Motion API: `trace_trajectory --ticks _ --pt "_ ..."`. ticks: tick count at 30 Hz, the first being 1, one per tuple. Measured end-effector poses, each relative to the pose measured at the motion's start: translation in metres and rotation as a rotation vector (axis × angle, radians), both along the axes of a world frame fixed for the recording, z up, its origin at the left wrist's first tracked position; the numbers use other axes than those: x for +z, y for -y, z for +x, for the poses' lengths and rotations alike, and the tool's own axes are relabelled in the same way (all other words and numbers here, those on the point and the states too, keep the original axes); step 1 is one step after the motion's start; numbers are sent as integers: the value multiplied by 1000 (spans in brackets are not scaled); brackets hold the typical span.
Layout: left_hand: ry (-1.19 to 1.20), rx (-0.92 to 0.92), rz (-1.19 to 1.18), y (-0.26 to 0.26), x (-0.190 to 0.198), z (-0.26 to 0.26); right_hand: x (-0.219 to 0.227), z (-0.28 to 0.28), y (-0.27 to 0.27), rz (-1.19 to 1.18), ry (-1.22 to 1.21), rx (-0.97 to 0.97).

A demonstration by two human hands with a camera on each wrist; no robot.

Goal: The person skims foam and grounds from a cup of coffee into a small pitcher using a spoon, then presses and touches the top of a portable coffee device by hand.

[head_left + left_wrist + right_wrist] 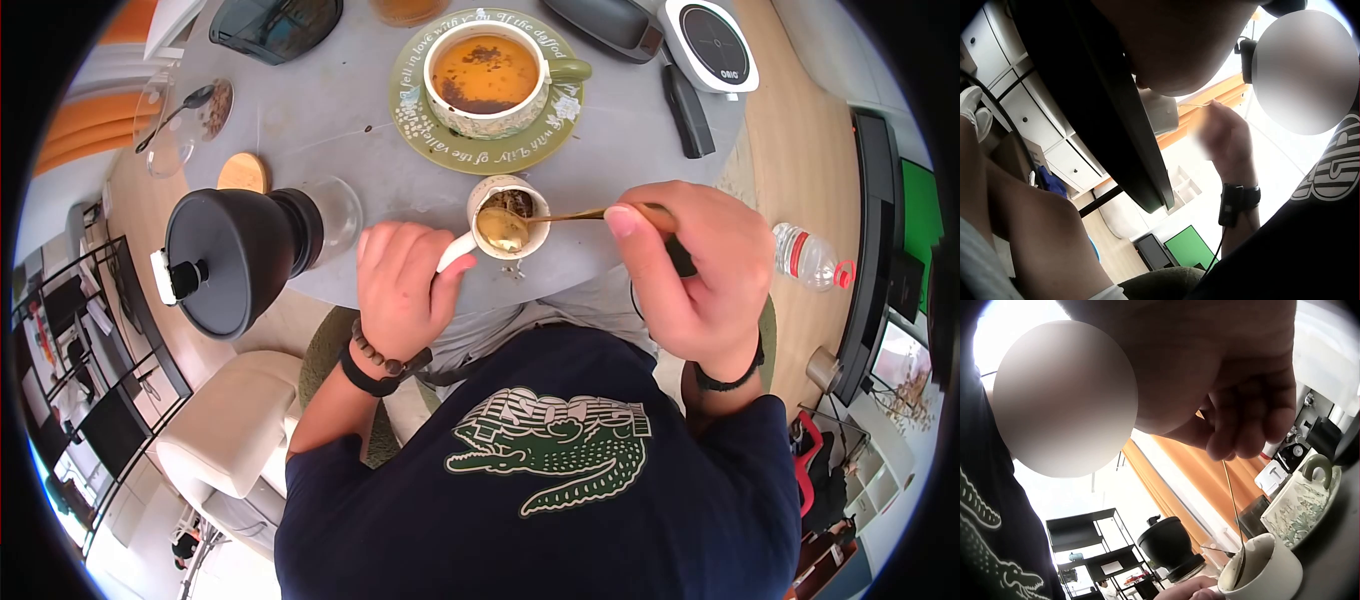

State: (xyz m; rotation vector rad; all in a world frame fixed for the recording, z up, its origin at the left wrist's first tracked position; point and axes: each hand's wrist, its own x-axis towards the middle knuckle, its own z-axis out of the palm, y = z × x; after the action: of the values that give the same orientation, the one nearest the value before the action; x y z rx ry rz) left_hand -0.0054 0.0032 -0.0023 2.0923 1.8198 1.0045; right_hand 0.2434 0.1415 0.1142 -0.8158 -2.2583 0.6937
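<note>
My left hand (405, 280) grips the handle of a small white cup (484, 187) at the table's near edge, thumb along the handle. Dark wet residue shows inside the cup. From the right side, my right hand (705, 270) pinches the handle of a gold spoon (503, 232), whose bowl is at the cup's mouth. The right wrist view shows the spoon (1233, 500) slanting down into the cup (1279, 575). Beyond it, a large patterned teacup (485, 122) of amber liquid with dark bits floating in it stands on a green lettered saucer (420, 135).
Left of my left hand lies a black grinder (225, 262) with a clear container (335, 215), near a round wooden lid (243, 173). A dark spoon (198, 97) rests over a clear dish. A white scale (712, 45) is at the far right, a black-handled tool (687, 115) below it.
</note>
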Motion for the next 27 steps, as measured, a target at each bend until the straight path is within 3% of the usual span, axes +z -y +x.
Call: trace_trajectory --ticks 3,8,15,19,24,27 --pt "-3 3 4 0 -1 1 2 0 2 -115 -20 -59" --pt "-5 -6 -27 0 4 1 -21 -5 4 19 76 3" --pt "30 3 -5 -1 -2 1 3 -1 4 87 74 -92" --pt "61 -2 -23 -1 -2 -1 -4 -5 7 87 35 -63" --pt "85 -7 -40 -1 -2 -2 -14 -14 7 4 167 -52" --pt "106 -2 -45 0 -1 -4 -11 -12 5 109 71 -72"
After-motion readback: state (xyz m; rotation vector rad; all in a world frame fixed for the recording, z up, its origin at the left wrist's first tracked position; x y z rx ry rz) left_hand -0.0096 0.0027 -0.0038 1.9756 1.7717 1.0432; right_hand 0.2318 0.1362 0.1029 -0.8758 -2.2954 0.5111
